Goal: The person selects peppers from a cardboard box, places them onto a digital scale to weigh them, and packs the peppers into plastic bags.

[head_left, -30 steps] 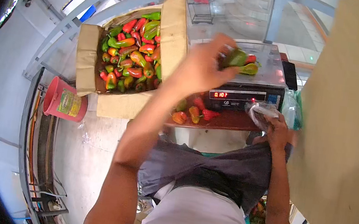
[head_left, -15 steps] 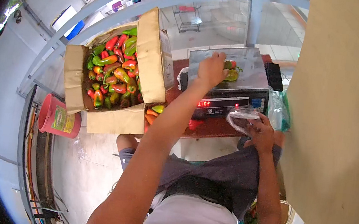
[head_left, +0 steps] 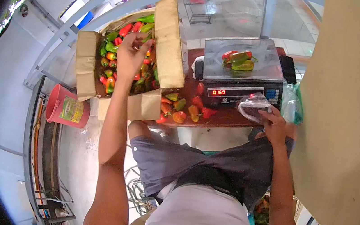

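Observation:
My left hand (head_left: 133,56) reaches over the cardboard box (head_left: 171,43) of red, green and mixed peppers (head_left: 110,84). Its fingers are bent but apart, with no pepper seen in them. Off to the right, my right hand (head_left: 274,125) pinches a clear plastic bag (head_left: 253,107) in front of the digital scale (head_left: 221,74). A few red and green peppers (head_left: 242,65) lie on the metal scale plate, and the red display reads about 0.160. Several loose peppers (head_left: 179,117) rest on the reddish table between box and scale.
A pink bucket (head_left: 56,104) stands on the floor at left. More plastic bags (head_left: 288,106) hang at the scale's right side, below a black object (head_left: 288,68). A tan board (head_left: 348,112) rises on the right. Metal rails and glass (head_left: 229,12) run behind the table.
My left hand has left the scale plate and moved left to the pepper box. Peppers now lie uncovered on the plate, and the display reading has risen. My right hand keeps the bag.

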The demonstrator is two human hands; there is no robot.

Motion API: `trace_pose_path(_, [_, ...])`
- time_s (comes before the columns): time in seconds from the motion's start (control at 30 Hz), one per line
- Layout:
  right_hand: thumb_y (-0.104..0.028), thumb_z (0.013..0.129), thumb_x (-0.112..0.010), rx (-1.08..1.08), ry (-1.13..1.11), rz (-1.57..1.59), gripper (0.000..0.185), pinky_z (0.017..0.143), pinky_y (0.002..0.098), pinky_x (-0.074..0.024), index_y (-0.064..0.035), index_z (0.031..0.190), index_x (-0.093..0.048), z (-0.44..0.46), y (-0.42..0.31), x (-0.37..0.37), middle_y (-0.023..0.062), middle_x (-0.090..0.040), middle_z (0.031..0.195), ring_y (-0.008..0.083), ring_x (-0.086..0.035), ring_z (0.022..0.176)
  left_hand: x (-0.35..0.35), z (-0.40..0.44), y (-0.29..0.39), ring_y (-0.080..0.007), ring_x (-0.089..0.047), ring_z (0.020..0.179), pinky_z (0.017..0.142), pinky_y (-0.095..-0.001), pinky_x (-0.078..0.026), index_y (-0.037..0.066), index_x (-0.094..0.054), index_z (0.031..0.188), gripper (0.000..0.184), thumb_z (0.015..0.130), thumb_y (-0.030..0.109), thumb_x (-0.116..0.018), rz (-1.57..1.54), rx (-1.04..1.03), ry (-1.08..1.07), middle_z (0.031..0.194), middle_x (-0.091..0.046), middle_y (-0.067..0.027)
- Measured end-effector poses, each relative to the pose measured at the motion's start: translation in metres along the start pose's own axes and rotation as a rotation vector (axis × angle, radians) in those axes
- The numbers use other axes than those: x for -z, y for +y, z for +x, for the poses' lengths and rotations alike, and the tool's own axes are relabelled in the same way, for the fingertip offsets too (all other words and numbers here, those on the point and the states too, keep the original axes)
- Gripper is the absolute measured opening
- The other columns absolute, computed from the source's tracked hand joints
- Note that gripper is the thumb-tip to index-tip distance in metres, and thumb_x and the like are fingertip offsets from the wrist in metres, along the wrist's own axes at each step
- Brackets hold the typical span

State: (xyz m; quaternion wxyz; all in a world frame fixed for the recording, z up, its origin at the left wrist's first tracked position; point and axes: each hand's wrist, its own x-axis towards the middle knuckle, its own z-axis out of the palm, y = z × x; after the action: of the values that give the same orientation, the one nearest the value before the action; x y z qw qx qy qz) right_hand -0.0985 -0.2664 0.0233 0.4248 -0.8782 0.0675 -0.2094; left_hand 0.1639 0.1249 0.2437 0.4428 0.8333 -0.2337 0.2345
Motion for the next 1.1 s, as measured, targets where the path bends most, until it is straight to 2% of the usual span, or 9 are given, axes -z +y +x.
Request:
trace_pose_path(0.27, [-0.007, 0.087, -0.073, -0.078, 0.052, -0.054, 0.021, 0.094, 0.0366, -0.0541, -0.0099, 0.107, -0.078, -0.005, 0.005, 0.002, 0.0174, -0.067, 0.127, 0.0321, -0.068, 0.110, 0.031, -0.005, -0.111, -0.0314, -0.071, 0.100, 0.089, -0.0369, -0.054, 0.010, -0.071, 0.120, 0.040, 0.080, 0.005, -0.068, 0.424, -0.016, -0.709, 0.115, -0.072, -0.0150])
trace_pose_path(0.43, [-0.010, 0.087, -0.074, -0.102, 0.046, -0.015, 0.025, 0.095, 0.0371, -0.0534, -0.0025, 0.111, -0.075, -0.002, 0.003, -0.001, 0.0187, -0.068, 0.124, 0.0324, -0.068, 0.111, 0.033, 0.007, -0.073, -0.0349, -0.063, 0.117, 0.102, -0.0419, -0.049, 0.020, -0.073, 0.117, 0.043, 0.076, 0.010, -0.067, 0.746, 0.144, -1.093, 0.122, -0.069, -0.0166])
trace_pose_path(0.47, [-0.010, 0.087, -0.074, -0.107, 0.046, -0.002, 0.026, 0.096, 0.0373, -0.0529, -0.0004, 0.111, -0.074, -0.002, 0.005, -0.003, 0.0190, -0.068, 0.124, 0.0329, -0.067, 0.112, 0.033, 0.008, -0.106, -0.0351, -0.062, 0.118, 0.103, -0.0409, -0.049, 0.020, -0.073, 0.116, 0.042, 0.076, 0.008, -0.066, 0.699, 0.000, -1.104, 0.123, -0.068, -0.0149])
trace_pose_path(0.57, [-0.009, 0.085, -0.075, -0.050, 0.048, -0.085, 0.034, 0.100, 0.0384, -0.0505, 0.0036, 0.116, -0.070, -0.002, 0.015, -0.004, 0.0199, -0.067, 0.125, 0.0341, -0.065, 0.116, 0.032, -0.001, -0.085, -0.0353, -0.063, 0.116, 0.100, -0.0410, -0.051, 0.020, -0.072, 0.117, 0.043, 0.077, 0.007, -0.066, 0.873, 0.100, -1.037, 0.122, -0.069, -0.0144])
trace_pose_path(0.7, [-0.008, 0.083, -0.076, -0.004, 0.079, -0.096, 0.040, 0.101, 0.0384, -0.0501, 0.0009, 0.121, -0.068, -0.003, 0.008, 0.000, 0.0186, -0.066, 0.128, 0.0337, -0.064, 0.117, 0.045, -0.007, -0.105, -0.0357, -0.067, 0.105, 0.091, -0.0439, -0.053, 0.015, -0.071, 0.119, 0.041, 0.080, 0.006, -0.067, 0.566, -0.143, -0.868, 0.113, -0.071, -0.0179])
trace_pose_path(0.8, [-0.007, 0.082, -0.075, -0.054, 0.054, -0.003, 0.041, 0.100, 0.0378, -0.0506, -0.0001, 0.122, -0.068, -0.002, 0.011, -0.005, 0.0174, -0.065, 0.129, 0.0329, -0.064, 0.117, 0.050, -0.011, -0.114, -0.0381, -0.068, 0.098, 0.087, -0.0453, -0.053, 0.008, -0.070, 0.119, 0.035, 0.085, 0.014, -0.066, 0.119, 0.285, -0.703, 0.107, -0.071, -0.0232])
trace_pose_path(0.97, [-0.005, 0.082, -0.074, -0.056, 0.021, -0.073, 0.042, 0.099, 0.0370, -0.0516, -0.0002, 0.124, -0.067, -0.002, 0.002, 0.000, 0.0170, -0.064, 0.130, 0.0320, -0.065, 0.117, 0.042, 0.006, -0.054, -0.0425, -0.068, 0.090, 0.080, -0.0504, -0.053, 0.001, -0.068, 0.112, 0.042, 0.088, 0.035, -0.067, 0.776, 0.067, -0.420, 0.090, -0.069, -0.0279])
trace_pose_path(1.03, [-0.005, 0.082, -0.074, -0.031, 0.026, -0.041, 0.043, 0.098, 0.0368, -0.0518, -0.0005, 0.124, -0.067, -0.002, 0.008, -0.002, 0.0172, -0.064, 0.130, 0.0323, -0.065, 0.116, 0.027, 0.013, -0.003, -0.0413, -0.069, 0.085, 0.074, -0.0489, -0.054, 0.001, -0.068, 0.107, 0.044, 0.088, 0.040, -0.068, 0.699, 0.079, -0.231, 0.087, -0.070, -0.0254])
trace_pose_path(1.1, [-0.007, 0.082, -0.075, -0.063, 0.023, -0.029, 0.045, 0.098, 0.0368, -0.0519, -0.0018, 0.126, -0.067, -0.001, 0.002, 0.000, 0.0172, -0.064, 0.130, 0.0327, -0.065, 0.115, 0.008, 0.015, 0.059, -0.0370, -0.069, 0.076, 0.068, -0.0407, -0.054, 0.002, -0.069, 0.105, 0.040, 0.089, 0.039, -0.069, 0.365, -0.186, -0.131, 0.087, -0.070, -0.0218])
